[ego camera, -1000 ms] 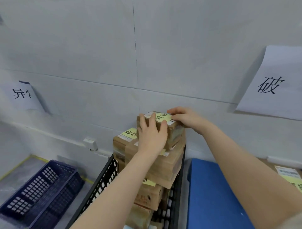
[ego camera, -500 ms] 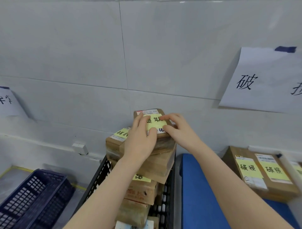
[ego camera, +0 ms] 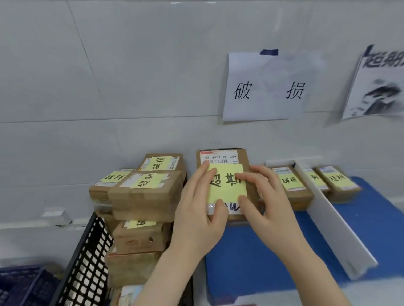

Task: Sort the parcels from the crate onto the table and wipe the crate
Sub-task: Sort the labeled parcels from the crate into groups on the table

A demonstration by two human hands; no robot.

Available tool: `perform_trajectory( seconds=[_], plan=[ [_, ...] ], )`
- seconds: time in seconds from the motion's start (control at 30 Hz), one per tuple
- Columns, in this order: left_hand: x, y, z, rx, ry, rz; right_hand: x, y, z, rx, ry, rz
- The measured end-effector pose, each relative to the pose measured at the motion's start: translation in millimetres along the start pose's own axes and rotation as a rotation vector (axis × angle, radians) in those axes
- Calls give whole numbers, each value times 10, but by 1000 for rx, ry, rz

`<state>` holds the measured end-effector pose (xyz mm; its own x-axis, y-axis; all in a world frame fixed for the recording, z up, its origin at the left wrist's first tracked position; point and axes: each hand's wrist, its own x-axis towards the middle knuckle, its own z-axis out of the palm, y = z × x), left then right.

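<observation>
Even, soft indoor light, moderately bright — a faint glare streak on the wall (ego camera: 175, 3) at top. Motion blur smears the right-hand paper sign (ego camera: 380, 85); wide-angle bending shows at the edges.

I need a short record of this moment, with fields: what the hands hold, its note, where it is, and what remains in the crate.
held: parcel, gripped by left hand and right hand
note: yellow, reads 超期
place: over the blue table, right of the crate
crate: black, with a stack of parcels inside
wall: 破损 sign above the table
table: white divider stands on it
</observation>
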<state>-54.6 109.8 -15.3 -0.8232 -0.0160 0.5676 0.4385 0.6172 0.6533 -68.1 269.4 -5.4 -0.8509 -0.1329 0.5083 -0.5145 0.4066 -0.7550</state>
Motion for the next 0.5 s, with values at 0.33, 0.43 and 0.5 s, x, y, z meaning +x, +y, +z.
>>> perform_trajectory(
  seconds=[0.33, 0.43, 0.5],
  plan=[
    [-398, 1183, 1339, -79, -20, -5, -711, 549, -1567, -17, 77, 79],
    [-457, 1476, 1655, -74, -16, -2, -810, 693, -1942, -6, 93, 77],
    [-472, 1629, 1793, -88, -25, 1, -851, 752, -2128, 6, 102, 79]
  ],
)
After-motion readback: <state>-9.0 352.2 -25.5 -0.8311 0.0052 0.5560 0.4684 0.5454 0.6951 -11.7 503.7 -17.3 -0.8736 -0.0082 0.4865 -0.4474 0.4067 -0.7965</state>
